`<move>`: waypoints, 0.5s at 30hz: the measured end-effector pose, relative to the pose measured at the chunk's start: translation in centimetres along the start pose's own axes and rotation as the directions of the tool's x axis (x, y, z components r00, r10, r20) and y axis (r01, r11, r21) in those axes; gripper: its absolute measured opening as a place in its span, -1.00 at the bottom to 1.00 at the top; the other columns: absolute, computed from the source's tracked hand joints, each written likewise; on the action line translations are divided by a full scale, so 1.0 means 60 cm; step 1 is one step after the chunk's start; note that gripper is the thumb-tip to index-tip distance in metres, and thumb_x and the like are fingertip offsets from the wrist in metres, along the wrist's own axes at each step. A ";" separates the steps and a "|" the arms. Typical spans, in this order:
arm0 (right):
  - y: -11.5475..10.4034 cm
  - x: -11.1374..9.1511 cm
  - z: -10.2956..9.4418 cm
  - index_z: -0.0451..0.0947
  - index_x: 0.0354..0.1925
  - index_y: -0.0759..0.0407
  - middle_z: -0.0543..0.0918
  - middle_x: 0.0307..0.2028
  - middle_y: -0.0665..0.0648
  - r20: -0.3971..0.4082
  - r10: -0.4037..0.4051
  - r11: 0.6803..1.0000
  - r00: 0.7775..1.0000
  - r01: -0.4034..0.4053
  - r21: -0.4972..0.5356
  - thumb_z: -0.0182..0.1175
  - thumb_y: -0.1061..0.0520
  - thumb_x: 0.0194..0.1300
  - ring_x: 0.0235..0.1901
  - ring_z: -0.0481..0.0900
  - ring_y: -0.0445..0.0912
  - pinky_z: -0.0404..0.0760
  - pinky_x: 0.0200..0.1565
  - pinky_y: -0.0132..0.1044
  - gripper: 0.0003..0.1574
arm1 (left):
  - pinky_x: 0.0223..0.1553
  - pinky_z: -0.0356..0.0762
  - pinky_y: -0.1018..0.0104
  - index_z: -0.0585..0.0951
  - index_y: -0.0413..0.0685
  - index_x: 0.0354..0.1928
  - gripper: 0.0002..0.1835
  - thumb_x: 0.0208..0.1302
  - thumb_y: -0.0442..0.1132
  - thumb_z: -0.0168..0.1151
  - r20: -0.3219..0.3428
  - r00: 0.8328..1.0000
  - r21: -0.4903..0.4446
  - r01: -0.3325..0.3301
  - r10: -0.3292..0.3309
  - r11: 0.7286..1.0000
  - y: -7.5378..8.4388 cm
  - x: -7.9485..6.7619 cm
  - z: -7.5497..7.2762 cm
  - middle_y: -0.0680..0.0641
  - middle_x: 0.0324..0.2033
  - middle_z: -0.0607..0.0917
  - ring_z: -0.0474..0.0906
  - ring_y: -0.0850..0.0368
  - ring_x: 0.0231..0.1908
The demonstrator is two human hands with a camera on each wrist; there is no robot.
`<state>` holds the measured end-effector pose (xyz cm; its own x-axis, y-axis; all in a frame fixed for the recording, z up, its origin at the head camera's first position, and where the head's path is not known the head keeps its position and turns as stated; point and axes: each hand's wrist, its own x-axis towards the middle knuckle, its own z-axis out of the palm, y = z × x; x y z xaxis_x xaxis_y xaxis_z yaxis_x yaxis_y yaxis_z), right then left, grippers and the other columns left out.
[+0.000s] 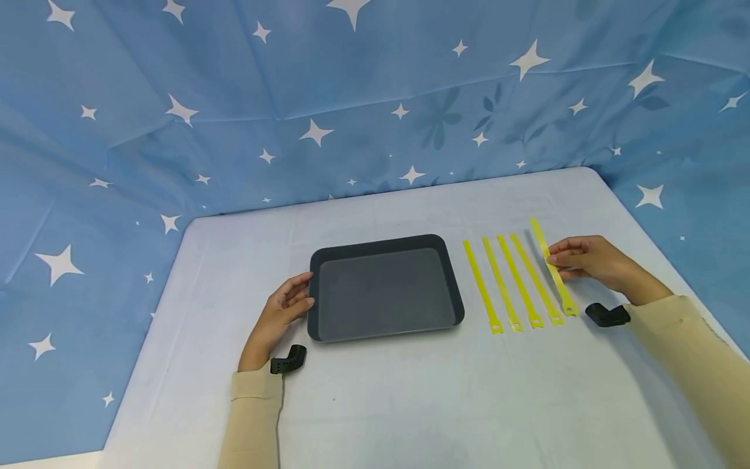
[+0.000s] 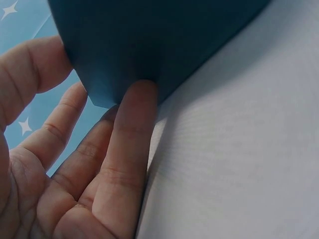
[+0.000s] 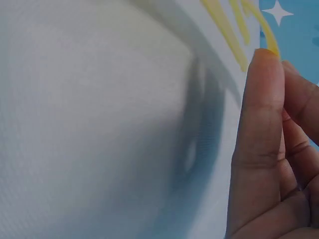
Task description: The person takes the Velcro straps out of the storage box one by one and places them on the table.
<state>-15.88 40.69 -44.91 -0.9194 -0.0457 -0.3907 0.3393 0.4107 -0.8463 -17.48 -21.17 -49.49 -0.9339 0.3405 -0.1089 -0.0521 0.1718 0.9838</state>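
Observation:
A dark grey rectangular tray (image 1: 383, 293) lies on the white-covered table. At its left side my left hand (image 1: 281, 312) touches the rim with loosely bent fingers, and in the left wrist view the thumb lies against the tray's outer wall (image 2: 149, 40). Between thumb and fingers, my right hand (image 1: 592, 260) pinches a yellow cable strap (image 1: 555, 273) around its middle. Its far end is tilted up, while the slotted end (image 1: 568, 309) points toward me. Several matching yellow straps (image 1: 515, 277) lie side by side between the tray and my right hand.
The white table cover (image 1: 410, 404) reaches back to a blue curtain (image 1: 351, 91) with white stars. A black wrist-worn device (image 1: 289, 359) sits on my left wrist, and another black device (image 1: 607, 315) on my right.

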 end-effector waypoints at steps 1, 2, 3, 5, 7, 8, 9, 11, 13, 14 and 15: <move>0.003 0.003 0.000 0.50 0.19 0.52 0.75 -0.27 -0.16 -0.003 0.008 1.000 1.000 -0.008 -0.012 0.25 0.23 0.62 -0.30 0.70 -0.25 0.77 -0.18 -0.36 -0.62 | 0.12 0.59 0.49 0.26 -0.35 0.63 -0.33 0.57 -0.44 0.18 0.000 1.000 0.000 -0.002 0.002 1.000 0.000 0.000 0.000 -0.40 0.57 0.31 0.52 0.41 0.22; 0.005 0.004 0.001 0.49 0.20 0.54 0.74 -0.27 -0.14 -0.004 0.014 1.000 1.000 -0.014 -0.024 0.25 0.22 0.62 -0.31 0.70 -0.24 0.77 -0.18 -0.35 -0.59 | 0.12 0.59 0.49 0.26 -0.35 0.62 -0.33 0.57 -0.44 0.18 -0.001 1.000 -0.001 -0.003 0.003 1.000 0.000 0.000 0.001 -0.41 0.57 0.31 0.52 0.41 0.22; 0.006 0.006 0.002 0.46 0.21 0.56 0.74 -0.26 -0.11 -0.004 0.019 0.999 1.000 -0.020 -0.036 0.25 0.21 0.62 -0.31 0.69 -0.24 0.77 -0.18 -0.35 -0.57 | 0.12 0.60 0.49 0.27 -0.35 0.62 -0.34 0.56 -0.44 0.18 -0.002 1.000 -0.002 -0.003 0.003 1.000 0.000 0.000 0.001 -0.41 0.57 0.32 0.52 0.41 0.21; 0.008 0.008 0.004 0.42 0.23 0.60 0.73 -0.26 -0.07 -0.005 0.027 0.998 1.000 -0.027 -0.065 0.25 0.21 0.62 -0.31 0.69 -0.24 0.78 -0.19 -0.34 -0.52 | 0.11 0.60 0.49 0.27 -0.35 0.62 -0.33 0.56 -0.45 0.19 -0.003 1.000 -0.003 0.000 0.000 1.000 -0.001 0.000 0.001 -0.41 0.56 0.32 0.53 0.41 0.21; 0.009 0.009 0.007 0.39 0.25 0.63 0.73 -0.26 -0.04 -0.007 0.034 0.995 0.999 -0.034 -0.090 0.24 0.23 0.62 -0.31 0.69 -0.24 0.78 -0.18 -0.33 -0.49 | 0.12 0.60 0.49 0.27 -0.34 0.62 -0.33 0.56 -0.44 0.19 -0.002 1.000 -0.002 0.001 -0.001 1.000 -0.001 -0.001 0.001 -0.40 0.57 0.32 0.53 0.41 0.21; 0.009 0.010 0.008 0.38 0.26 0.64 0.73 -0.26 -0.03 -0.006 0.036 0.994 0.999 -0.037 -0.104 0.23 0.24 0.62 -0.31 0.69 -0.24 0.78 -0.18 -0.33 -0.49 | 0.11 0.60 0.48 0.27 -0.33 0.63 -0.33 0.56 -0.45 0.19 -0.004 1.000 -0.002 0.003 -0.003 1.000 -0.001 0.000 0.001 -0.40 0.57 0.33 0.53 0.40 0.21; 0.008 0.011 0.009 0.38 0.26 0.64 0.73 -0.27 -0.02 -0.009 0.040 0.992 0.999 -0.040 -0.118 0.23 0.24 0.62 -0.31 0.69 -0.23 0.78 -0.19 -0.33 -0.49 | 0.11 0.60 0.48 0.27 -0.33 0.63 -0.33 0.56 -0.45 0.19 -0.004 1.000 0.000 0.004 -0.004 1.000 -0.001 0.000 0.001 -0.39 0.57 0.33 0.53 0.38 0.22; 0.007 0.011 0.013 0.39 0.24 0.64 0.72 -0.28 0.00 -0.017 0.044 0.989 0.999 -0.046 -0.140 0.24 0.25 0.60 -0.33 0.69 -0.21 0.78 -0.20 -0.33 -0.50 | 0.12 0.59 0.49 0.27 -0.33 0.63 -0.34 0.57 -0.43 0.19 -0.003 1.000 0.003 0.003 -0.003 1.000 0.001 0.000 0.001 -0.40 0.57 0.32 0.52 0.36 0.23; 0.005 0.012 0.015 0.40 0.22 0.63 0.71 -0.30 0.01 -0.027 0.044 0.985 0.999 -0.048 -0.164 0.26 0.25 0.58 -0.34 0.68 -0.21 0.78 -0.22 -0.34 -0.51 | 0.11 0.59 0.49 0.27 -0.32 0.63 -0.33 0.57 -0.42 0.19 -0.005 1.000 0.004 0.007 -0.007 1.000 0.001 0.000 0.001 -0.39 0.57 0.33 0.52 0.34 0.24; 0.003 0.013 0.016 0.41 0.20 0.62 0.71 -0.31 0.02 -0.030 0.043 0.984 0.999 -0.048 -0.174 0.27 0.24 0.58 -0.35 0.68 -0.20 0.77 -0.23 -0.34 -0.52 | 0.11 0.59 0.49 0.28 -0.32 0.63 -0.33 0.57 -0.42 0.19 -0.006 1.000 0.004 0.008 -0.008 1.000 0.001 0.000 0.001 -0.39 0.57 0.33 0.51 0.33 0.25; 0.002 0.013 0.017 0.42 0.19 0.62 0.70 -0.32 0.03 -0.033 0.043 0.982 0.999 -0.048 -0.181 0.29 0.24 0.57 -0.36 0.68 -0.20 0.77 -0.24 -0.34 -0.52 | 0.11 0.59 0.48 0.27 -0.32 0.63 -0.33 0.57 -0.42 0.19 -0.006 1.000 0.004 0.009 -0.009 1.000 0.001 0.000 0.001 -0.39 0.57 0.33 0.51 0.32 0.25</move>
<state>-16.31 39.77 -45.70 -0.9100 0.0022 -0.4145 0.3416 0.5705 -0.7469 -17.48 -21.12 -49.43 -0.9354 0.3337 -0.1170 -0.0592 0.1784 0.9822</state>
